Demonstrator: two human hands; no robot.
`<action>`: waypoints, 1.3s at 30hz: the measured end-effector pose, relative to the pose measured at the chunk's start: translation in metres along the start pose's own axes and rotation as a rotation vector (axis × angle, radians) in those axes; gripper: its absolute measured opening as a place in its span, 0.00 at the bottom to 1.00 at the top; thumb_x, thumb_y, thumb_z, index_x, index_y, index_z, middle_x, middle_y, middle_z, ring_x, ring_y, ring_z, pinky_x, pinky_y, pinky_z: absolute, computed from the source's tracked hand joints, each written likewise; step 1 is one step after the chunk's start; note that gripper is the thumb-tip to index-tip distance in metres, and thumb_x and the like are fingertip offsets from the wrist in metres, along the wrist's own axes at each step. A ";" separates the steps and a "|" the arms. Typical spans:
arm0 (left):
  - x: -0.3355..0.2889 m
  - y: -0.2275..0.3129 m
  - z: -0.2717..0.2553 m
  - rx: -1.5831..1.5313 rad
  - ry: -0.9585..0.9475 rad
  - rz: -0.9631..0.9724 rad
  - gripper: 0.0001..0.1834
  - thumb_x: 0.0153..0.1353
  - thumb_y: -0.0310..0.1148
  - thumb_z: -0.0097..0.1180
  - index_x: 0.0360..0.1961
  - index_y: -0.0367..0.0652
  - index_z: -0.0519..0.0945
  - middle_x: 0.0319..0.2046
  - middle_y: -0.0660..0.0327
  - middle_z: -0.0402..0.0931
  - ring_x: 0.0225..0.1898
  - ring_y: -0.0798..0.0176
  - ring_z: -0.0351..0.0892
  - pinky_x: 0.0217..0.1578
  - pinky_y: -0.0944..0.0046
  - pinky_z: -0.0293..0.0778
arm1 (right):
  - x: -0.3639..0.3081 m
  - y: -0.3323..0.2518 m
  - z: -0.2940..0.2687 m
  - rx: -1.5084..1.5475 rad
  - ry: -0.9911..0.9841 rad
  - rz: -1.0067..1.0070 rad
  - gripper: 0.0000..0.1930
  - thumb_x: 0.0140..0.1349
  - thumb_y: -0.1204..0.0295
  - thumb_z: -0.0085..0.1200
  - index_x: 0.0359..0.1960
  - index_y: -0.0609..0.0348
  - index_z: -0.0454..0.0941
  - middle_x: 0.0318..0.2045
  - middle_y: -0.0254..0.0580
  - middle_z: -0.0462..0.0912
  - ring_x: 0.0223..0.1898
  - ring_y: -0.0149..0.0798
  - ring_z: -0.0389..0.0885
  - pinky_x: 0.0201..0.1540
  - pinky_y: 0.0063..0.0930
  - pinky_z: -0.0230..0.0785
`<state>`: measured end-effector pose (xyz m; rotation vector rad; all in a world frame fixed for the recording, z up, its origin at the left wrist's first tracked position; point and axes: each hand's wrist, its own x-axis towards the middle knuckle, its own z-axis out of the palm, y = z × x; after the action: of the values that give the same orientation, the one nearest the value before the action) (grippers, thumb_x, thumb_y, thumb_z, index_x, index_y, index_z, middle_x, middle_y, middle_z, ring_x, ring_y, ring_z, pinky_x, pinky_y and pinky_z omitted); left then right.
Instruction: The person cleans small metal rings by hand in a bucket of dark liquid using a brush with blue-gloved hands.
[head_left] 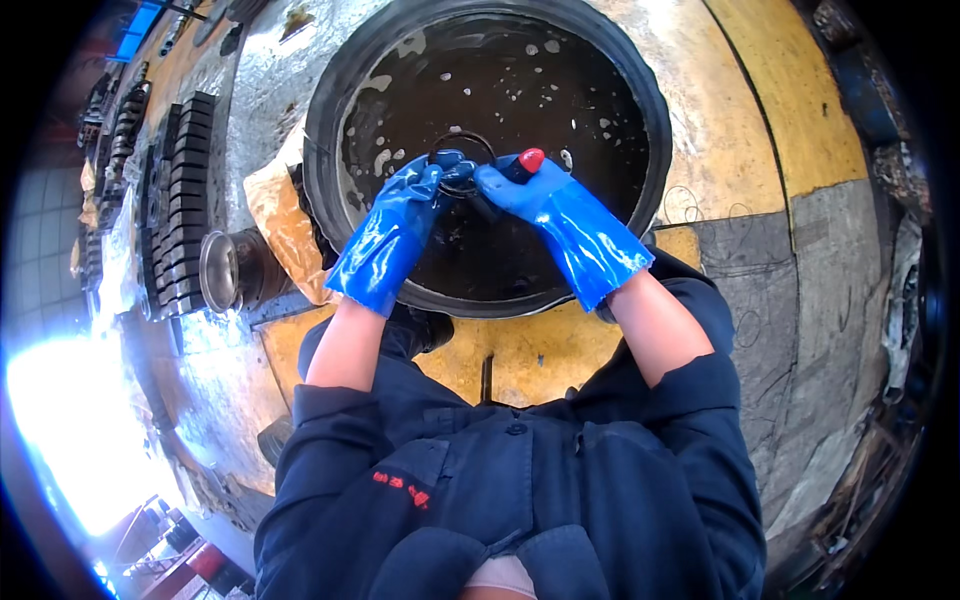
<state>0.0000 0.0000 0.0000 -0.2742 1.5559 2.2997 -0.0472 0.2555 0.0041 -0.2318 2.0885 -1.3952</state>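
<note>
Both my hands wear shiny blue rubber gloves and meet over a wide black tub (pixel 657 130) of dark liquid. My left hand (pixel 420 188) is closed on a thin dark ring (pixel 462 134), whose upper arc stands clear of the fingers. In my right hand (pixel 535 190) lies a dark handle with a red rounded end (pixel 531 160), pointing up and away from me. The handle's working end is hidden, so its kind cannot be told. The right fingertips are close to the ring's right side; whether they touch it is unclear.
Pale flecks of froth float on the liquid. Left of the tub lie brown wrapping paper (pixel 280 225), a round metal cylinder (pixel 222 272) and a long row of dark ribbed metal parts (pixel 190 190). Worn yellow and grey sheets (pixel 740 270) cover the floor on the right.
</note>
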 end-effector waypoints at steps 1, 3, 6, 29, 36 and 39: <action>-0.003 0.005 0.007 0.078 0.009 -0.004 0.26 0.79 0.42 0.67 0.74 0.50 0.81 0.65 0.49 0.87 0.66 0.47 0.88 0.70 0.55 0.80 | -0.006 -0.014 -0.002 -0.064 0.012 0.049 0.24 0.72 0.43 0.64 0.55 0.46 0.92 0.49 0.45 0.96 0.49 0.47 0.95 0.54 0.54 0.84; 0.001 0.005 0.013 0.415 0.084 0.138 0.23 0.78 0.37 0.66 0.70 0.46 0.84 0.63 0.49 0.88 0.64 0.50 0.89 0.67 0.56 0.82 | -0.011 -0.027 -0.005 -0.310 0.069 0.070 0.22 0.71 0.46 0.65 0.55 0.45 0.93 0.48 0.43 0.96 0.49 0.49 0.95 0.52 0.51 0.84; 0.004 0.009 0.030 1.020 0.154 0.515 0.23 0.71 0.31 0.66 0.67 0.45 0.86 0.61 0.52 0.89 0.62 0.52 0.89 0.64 0.57 0.84 | -0.018 -0.045 -0.003 -0.866 0.102 0.041 0.15 0.72 0.57 0.63 0.55 0.41 0.94 0.48 0.35 0.95 0.54 0.47 0.95 0.52 0.50 0.84; -0.028 0.021 0.023 0.343 0.105 -0.016 0.18 0.81 0.35 0.60 0.62 0.35 0.87 0.52 0.59 0.91 0.51 0.64 0.88 0.56 0.63 0.82 | -0.018 -0.035 0.018 -0.379 0.383 -0.804 0.07 0.72 0.59 0.65 0.45 0.40 0.90 0.38 0.38 0.92 0.41 0.53 0.92 0.43 0.47 0.84; -0.030 0.028 0.037 0.384 0.200 -0.032 0.21 0.80 0.41 0.62 0.62 0.35 0.88 0.51 0.59 0.91 0.51 0.64 0.87 0.54 0.63 0.81 | -0.015 -0.009 0.006 -0.430 0.499 -0.523 0.08 0.71 0.57 0.66 0.45 0.40 0.91 0.39 0.39 0.93 0.43 0.53 0.92 0.47 0.46 0.85; -0.028 0.022 0.023 0.437 0.159 0.004 0.22 0.80 0.43 0.63 0.62 0.35 0.88 0.51 0.59 0.91 0.52 0.63 0.88 0.53 0.62 0.81 | -0.021 -0.031 0.011 -0.152 0.441 -0.790 0.06 0.70 0.60 0.68 0.45 0.39 0.91 0.39 0.38 0.93 0.43 0.52 0.92 0.46 0.45 0.86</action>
<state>0.0184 0.0087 0.0371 -0.3432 2.0839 1.9103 -0.0300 0.2430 0.0366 -0.9731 2.6142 -1.8480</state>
